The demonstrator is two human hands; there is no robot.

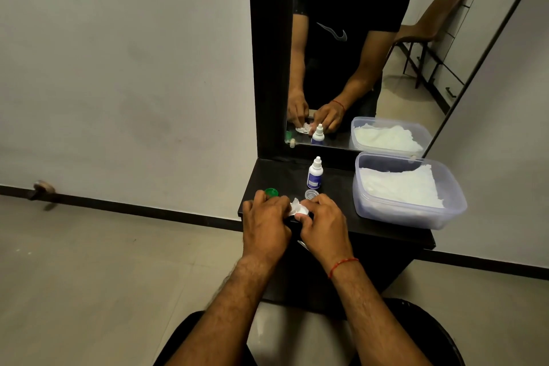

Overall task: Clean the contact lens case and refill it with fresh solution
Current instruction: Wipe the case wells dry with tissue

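My left hand point(266, 224) and my right hand point(322, 221) meet over the front of the black shelf point(386, 232). Between their fingertips is a crumpled white tissue point(298, 207), held from both sides. The contact lens case is mostly hidden under my fingers and the tissue; I cannot tell which hand grips it. A green cap point(271, 192) lies just behind my left hand. A clear cap point(311, 194) lies behind my right hand. The small white solution bottle point(314, 174) with a blue label stands upright farther back, capped.
A clear plastic tub point(416, 217) with white tissues in it sits at the shelf's right. A mirror point(356, 53) stands behind the shelf and reflects my hands, the bottle and the tub. The shelf's front edge runs under my wrists. Tiled floor lies to the left.
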